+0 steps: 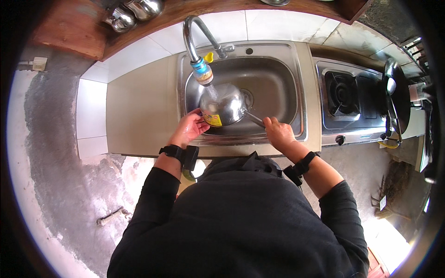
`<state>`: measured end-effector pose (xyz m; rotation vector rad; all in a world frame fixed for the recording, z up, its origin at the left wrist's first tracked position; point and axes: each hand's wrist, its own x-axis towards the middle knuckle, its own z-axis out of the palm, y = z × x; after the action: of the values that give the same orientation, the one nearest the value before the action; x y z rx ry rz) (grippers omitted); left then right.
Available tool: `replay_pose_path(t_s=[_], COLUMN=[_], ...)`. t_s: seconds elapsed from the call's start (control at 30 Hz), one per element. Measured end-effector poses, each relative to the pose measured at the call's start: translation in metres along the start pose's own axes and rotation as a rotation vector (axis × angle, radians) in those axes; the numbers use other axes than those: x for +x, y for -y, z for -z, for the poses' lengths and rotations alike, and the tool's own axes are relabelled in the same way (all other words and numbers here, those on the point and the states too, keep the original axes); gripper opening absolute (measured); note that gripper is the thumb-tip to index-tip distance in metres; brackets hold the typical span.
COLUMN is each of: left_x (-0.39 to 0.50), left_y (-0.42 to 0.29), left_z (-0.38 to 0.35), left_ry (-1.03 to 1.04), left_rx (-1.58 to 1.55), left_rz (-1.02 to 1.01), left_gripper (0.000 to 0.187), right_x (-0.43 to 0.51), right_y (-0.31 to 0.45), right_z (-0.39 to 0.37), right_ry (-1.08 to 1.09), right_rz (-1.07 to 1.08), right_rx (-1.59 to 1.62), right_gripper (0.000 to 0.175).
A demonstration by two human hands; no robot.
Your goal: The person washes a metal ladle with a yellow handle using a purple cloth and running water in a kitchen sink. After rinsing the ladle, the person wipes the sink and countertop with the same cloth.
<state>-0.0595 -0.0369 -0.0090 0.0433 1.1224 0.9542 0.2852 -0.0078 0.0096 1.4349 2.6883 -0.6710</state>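
Observation:
A shiny metal saucepan [224, 104] is tilted over the sink basin [274, 83], its rounded outside facing up and a yellow label on its side. My right hand [279, 132] is closed around the pan's handle. My left hand [192, 128] is at the pan's left side by the label, fingers curled and partly hidden behind it; whether they grip it is unclear. Water runs from the filter nozzle [202, 72] of the curved chrome faucet [189, 38] onto the pan. A yellow tap lever [208, 57] shows beside the faucet.
Right of the sink stands a gas stove [342, 93] with a dark wok [399, 100] and a metal ladle [391, 87] at its far end. A beige countertop [139, 107] lies to the left. Above, a wooden shelf [180, 14] holds metal vessels [121, 19].

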Motion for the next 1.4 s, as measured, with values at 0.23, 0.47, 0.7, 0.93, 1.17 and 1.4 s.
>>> replay_pose_path(t_s=[0.23,0.47,0.7,0.93,1.17,1.4], left_x=[-0.014,-0.014,0.012,0.022,0.013,0.004], left_y=[-0.006,-0.013,-0.031,-0.028,-0.020,-0.014], left_z=[0.037,0.029,-0.009,-0.027,-0.028,-0.036], left_ry=[-0.172,-0.086,-0.108,-0.124,-0.090,-0.131], left_rx=[-0.011,-0.003,0.192,0.272,0.389,0.573], left_rz=[-0.038,-0.096,-0.155,-0.115,-0.053,-0.088], left_gripper=[0.034,0.037,0.042,0.041,0.036,0.050], right_x=[0.029,0.034,0.038,0.033,-0.005,-0.002], right_y=[0.018,0.018,-0.002,-0.008,-0.025,-0.035], right_z=[0.000,-0.001,-0.003,0.003,0.008,0.008], right_ry=[0.020,0.063,0.169,0.137,0.151,0.325], right_rz=[0.101,0.006,-0.150,-0.197,-0.132,-0.347], right_rx=[-0.012,0.081,0.350,0.330,0.318,0.855], right_gripper=[0.015,0.017,0.033,0.042,0.040,0.032])
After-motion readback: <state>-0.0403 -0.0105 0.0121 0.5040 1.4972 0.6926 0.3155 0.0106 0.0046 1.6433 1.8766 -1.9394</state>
